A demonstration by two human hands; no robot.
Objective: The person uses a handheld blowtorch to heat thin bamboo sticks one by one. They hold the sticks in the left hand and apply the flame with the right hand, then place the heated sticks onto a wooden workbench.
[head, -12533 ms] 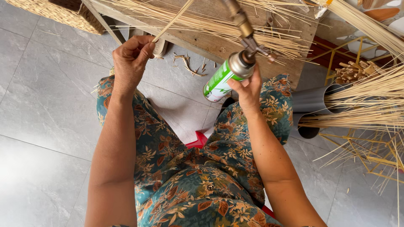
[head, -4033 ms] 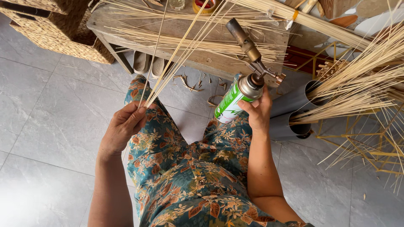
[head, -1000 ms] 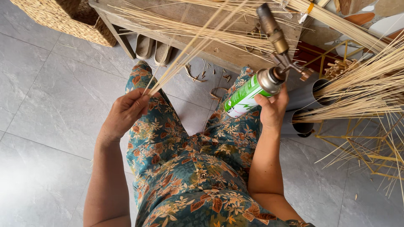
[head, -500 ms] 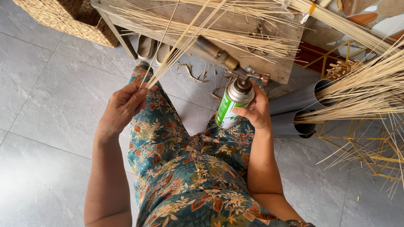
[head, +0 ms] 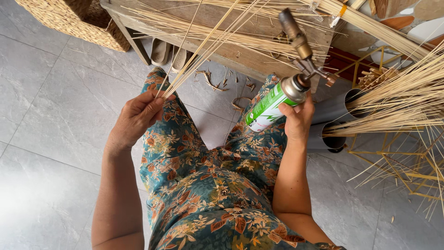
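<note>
My left hand (head: 136, 118) pinches the near ends of a thin bundle of pale bamboo strips (head: 203, 46) that fan up and away over a wooden bench (head: 240, 58). My right hand (head: 298, 121) grips a green and white gas canister (head: 270, 107) with a brass torch head (head: 298, 41) screwed on top. The torch nozzle points up toward the strips lying on the bench. No flame shows. My lap in floral cloth fills the lower middle.
A woven basket (head: 78, 21) stands at the top left. Sandals (head: 169, 52) lie under the bench. Grey pipes (head: 335, 120) holding bundles of strips (head: 397, 106) sit at the right, beside a yellow wire frame (head: 407, 157). Grey floor tiles lie to the left.
The canister has tilted back up, its torch head again raised toward the strips on the bench. My left hand keeps hold of the strip ends, barely moved.
</note>
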